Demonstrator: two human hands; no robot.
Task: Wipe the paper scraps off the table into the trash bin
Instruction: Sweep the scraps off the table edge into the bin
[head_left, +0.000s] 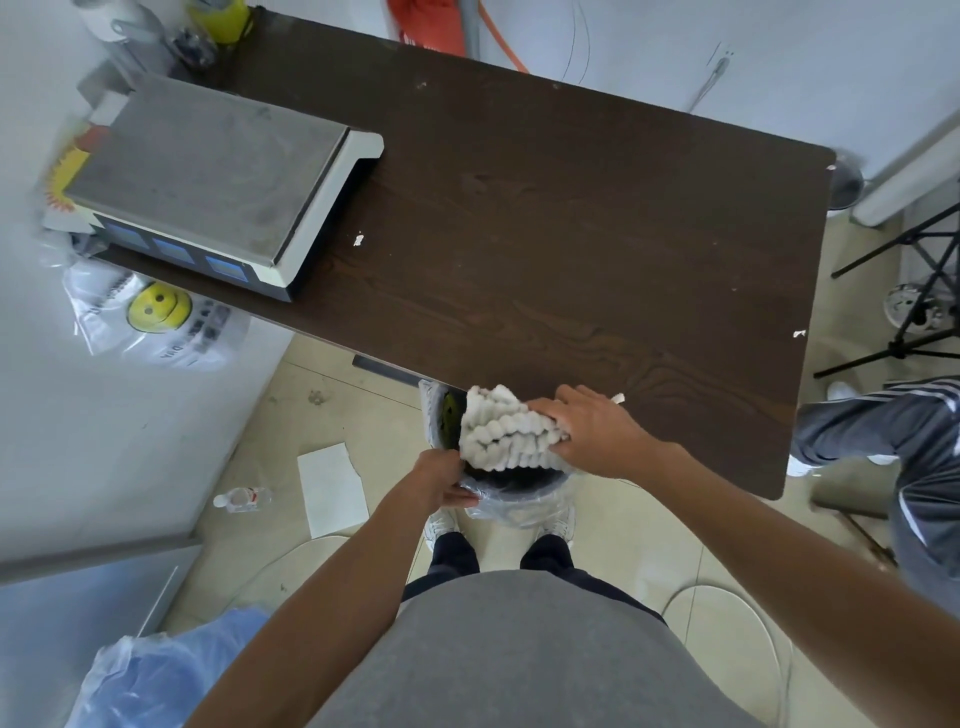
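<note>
Pale tiled floor and white walls around a dark wood-grain table (571, 234), seen from above. Up against the table's near edge: trash bin (519, 512), dark inside, lined with a clear bag. Left hand (441, 480) on the bin's near-left rim, fingers curled round rim and liner. Directly above the bin's mouth, hanging over the table edge: a white, nubby cloth (498, 431), gripped from its right side by the right hand (587, 426), fingers bent into the folds. Just right of the bin, beyond the right hand's knuckles, one small paper scrap (618, 398) near the table edge. Far up-left of the bin, out on the tabletop, a second scrap (358, 239), lying just beside a grey weighing scale (208, 176). Well to the right of the bin, at the table's right edge, a white fleck (799, 333), scrap or chipped edge, cannot tell. Left of the bin on the floor: a white sheet of paper (332, 488) and, farther left, a small water bottle (241, 499) on its side. Below the bin, white shoes (440, 525) and dark trousers. Right of the bin, another person's grey striped trouser leg (883, 431).
</note>
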